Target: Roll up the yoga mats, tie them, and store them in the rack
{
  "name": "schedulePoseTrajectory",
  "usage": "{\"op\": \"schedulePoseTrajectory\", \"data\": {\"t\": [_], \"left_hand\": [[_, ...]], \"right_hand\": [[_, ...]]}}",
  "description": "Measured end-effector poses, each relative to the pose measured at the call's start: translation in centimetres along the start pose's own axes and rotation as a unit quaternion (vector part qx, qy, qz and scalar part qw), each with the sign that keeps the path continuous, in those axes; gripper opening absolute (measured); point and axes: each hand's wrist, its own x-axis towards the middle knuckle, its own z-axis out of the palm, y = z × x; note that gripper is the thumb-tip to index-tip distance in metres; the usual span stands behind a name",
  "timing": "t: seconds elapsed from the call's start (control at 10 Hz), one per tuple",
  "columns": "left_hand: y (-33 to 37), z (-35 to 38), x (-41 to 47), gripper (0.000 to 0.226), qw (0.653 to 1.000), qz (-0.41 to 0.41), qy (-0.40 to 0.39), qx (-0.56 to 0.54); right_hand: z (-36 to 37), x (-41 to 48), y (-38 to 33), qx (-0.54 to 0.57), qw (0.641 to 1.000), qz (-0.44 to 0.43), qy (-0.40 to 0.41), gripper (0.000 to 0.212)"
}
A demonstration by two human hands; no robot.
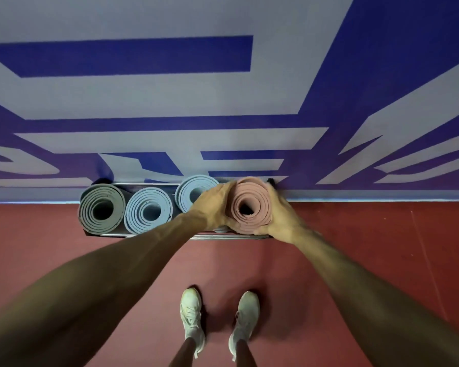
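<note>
Left hand (pixel 212 207): clamped on the left flank of the pink mat (pixel 257 197), fingers curled round the roll near its top end.
Right hand (pixel 284 215): clasps the opposite flank, so the two hands squeeze the roll between them.
Pink mat: stands on end at the right end of the rack (pixel 143 235), close to the wall (pixel 170 102). Its spiral looks snug, and no tie shows from this angle.
Neighbours: a pale blue mat (pixel 194 189) is just beside it, partly hidden by the left hand. A blue mat (pixel 147 210) and a grey-green mat (pixel 101 207) stand further left.
Step in hand: probably seating the pink roll in its slot.
Doing it well: keep even pressure from both sides so the layers do not telescope. Lower it straight down between the rails – not tilted toward the pale blue mat.
Letting go: ease off one hand at a time – the roll may loosen or lean.
</note>
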Motion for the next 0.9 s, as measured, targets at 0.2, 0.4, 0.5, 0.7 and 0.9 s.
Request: {"op": "schedulePoseTrajectory", "data": {"t": [0.2,0.4,0.5,0.7,0.9], "left_hand": [[-0.7,3.0,1.0,0.084,0.996,0.007,0.023,0.081],[-3.0,4.7,1.9,0.088,0.99,0.021,0.033,0.134],[-4.6,5.5,2.4,0.09,0.988,0.022,0.028,0.15],[-4.3,6.4,3.1,0.078,0.975,0.012,0.056,0.215],[-2.0,3.9,2.4,0.077,0.994,-0.014,0.011,0.105]], "right_hand": [[2.3,1.2,2.9,-0.008,0.999,0.01,0.038,0.113],[3.0,2.6,4.2,-0.015,1.0,0.018,0.014,0.122],[3.8,4.1,4.7,-0.037,0.999,0.026,0.018,0.119],[4.8,5.8,4.8,-0.087,0.993,0.057,0.057,0.115],[3.4,4.1,2.6,-0.134,0.984,0.064,0.1,0.084]]}}
